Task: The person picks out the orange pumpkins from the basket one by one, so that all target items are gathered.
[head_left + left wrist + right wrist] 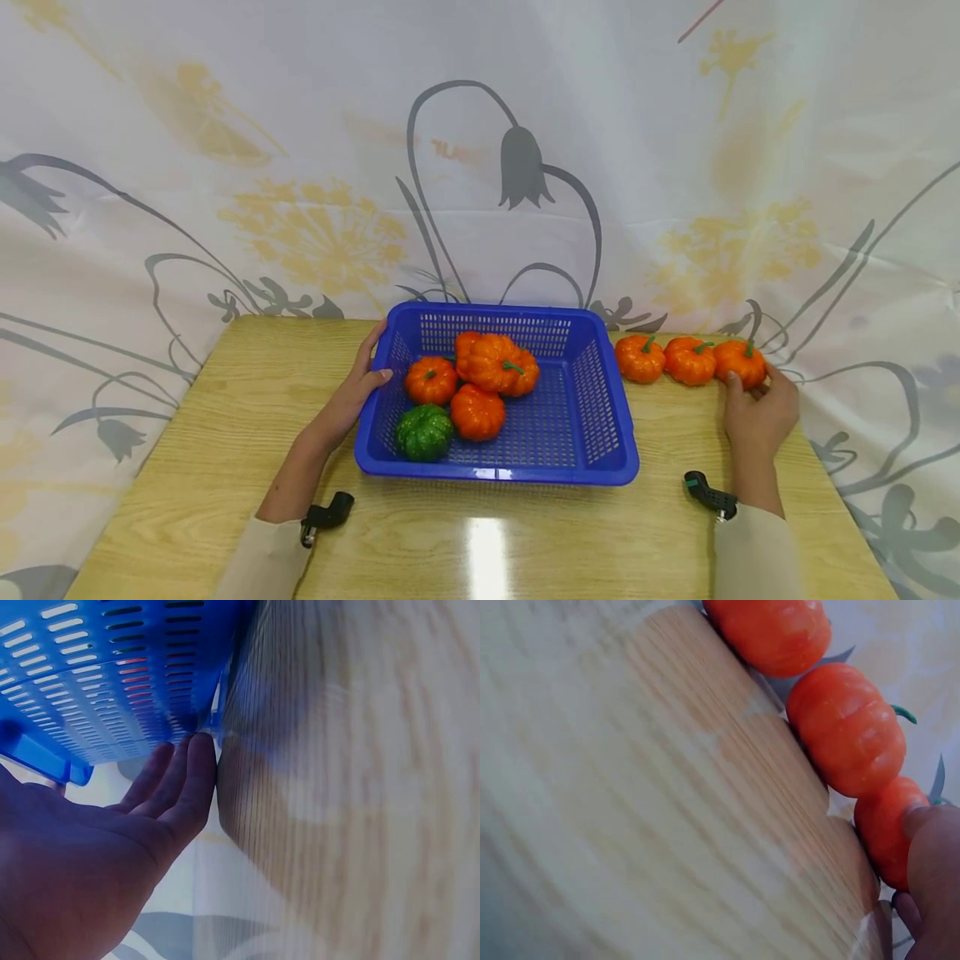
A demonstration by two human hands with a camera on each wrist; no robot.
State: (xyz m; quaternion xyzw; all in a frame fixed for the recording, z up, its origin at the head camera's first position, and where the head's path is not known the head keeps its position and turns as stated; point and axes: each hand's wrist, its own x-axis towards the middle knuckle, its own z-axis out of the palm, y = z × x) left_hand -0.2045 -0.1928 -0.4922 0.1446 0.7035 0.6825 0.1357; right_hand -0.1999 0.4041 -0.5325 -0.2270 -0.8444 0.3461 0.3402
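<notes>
A blue plastic basket (pixel 495 475) stands on the table with several orange pumpkins (pixel 477 412) and one green pumpkin (pixel 424 433) gathered in its left half. At its left side, my left hand (pixel 352 400) holds the basket, thumb over the rim and fingers along the outer wall. The left wrist view shows those fingers (pixel 199 776) low beside the slotted wall, close to the tabletop. To the right of the basket, my right hand (pixel 761 412) grips the rightmost orange pumpkin (pixel 738 360) in a row of three, its thumb against the front. Its other fingers are partly hidden.
Left of the gripped one, two more orange pumpkins (pixel 640 358) sit side by side along the table's back edge, by the basket's right rim. Behind the wooden table (pixel 187 442) hangs a flower-printed cloth (pixel 315 167). Each wrist wears a small black camera (pixel 708 493).
</notes>
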